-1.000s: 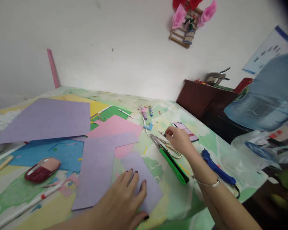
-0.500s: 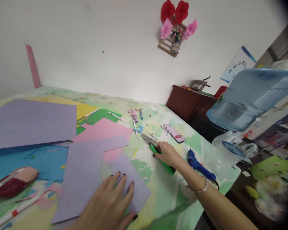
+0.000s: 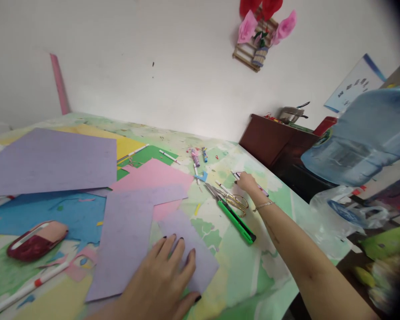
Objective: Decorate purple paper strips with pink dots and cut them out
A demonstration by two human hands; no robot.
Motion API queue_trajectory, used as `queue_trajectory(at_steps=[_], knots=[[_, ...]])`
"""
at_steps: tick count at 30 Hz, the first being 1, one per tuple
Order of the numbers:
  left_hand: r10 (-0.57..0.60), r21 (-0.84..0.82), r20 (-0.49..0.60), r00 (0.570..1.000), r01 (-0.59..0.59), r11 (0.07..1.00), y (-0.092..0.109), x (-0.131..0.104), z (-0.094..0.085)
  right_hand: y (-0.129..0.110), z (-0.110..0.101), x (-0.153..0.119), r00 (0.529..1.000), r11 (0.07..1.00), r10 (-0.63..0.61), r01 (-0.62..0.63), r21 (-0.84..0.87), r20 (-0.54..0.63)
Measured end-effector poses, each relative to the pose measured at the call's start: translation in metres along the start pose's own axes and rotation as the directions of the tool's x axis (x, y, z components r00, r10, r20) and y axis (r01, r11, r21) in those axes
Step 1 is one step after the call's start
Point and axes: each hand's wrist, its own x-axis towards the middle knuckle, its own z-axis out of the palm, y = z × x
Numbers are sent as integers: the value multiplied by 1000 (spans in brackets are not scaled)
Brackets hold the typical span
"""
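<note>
My left hand (image 3: 168, 271) lies flat with fingers spread on a small purple sheet (image 3: 200, 262), beside a larger purple sheet (image 3: 123, 240). Farther out, my right hand (image 3: 247, 183) is at a white marker (image 3: 235, 174) and a dark-edged flat item (image 3: 263, 190) that it partly covers; its fingertips are too small to make out. Nearer me than that hand lie gold-handled scissors (image 3: 236, 202) and a green utility knife (image 3: 236, 221). A pink sheet (image 3: 153, 175) is under the purple paper.
At the left are a big purple sheet (image 3: 60, 162), blue paper (image 3: 76, 213), a maroon and pink case (image 3: 38, 240) and a long white stick (image 3: 26, 286). Several markers and scraps lie farther back. A plastic bag (image 3: 340, 218) and a water bottle (image 3: 360, 138) stand at the right.
My right hand has moved off the scissors and green knife, outward to the marker and flat item. My left hand stays on the small purple sheet. The view has shifted slightly.
</note>
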Motion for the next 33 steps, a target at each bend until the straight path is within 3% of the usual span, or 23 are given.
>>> queue_trajectory(at_steps=[8, 15, 23, 28, 33], knots=[[-8, -24, 75, 997, 10, 1000, 2, 4, -12, 9, 0, 21, 992, 996, -23, 33, -81, 121], [-24, -49, 110, 994, 29, 998, 3, 4, -15, 17, -8, 17, 974, 989, -80, 105, -108, 211], [-28, -59, 134, 991, 36, 998, 2, 5, -16, 4, -5, -10, 989, 992, -121, 123, -22, 88], [-28, -62, 148, 989, 38, 997, 3, 5, -19, -17, -22, -34, 988, 978, -150, 154, 140, -37], [-28, -47, 158, 987, 35, 998, 4, 6, -22, -57, -39, -79, 936, 862, -303, 350, 368, -180]])
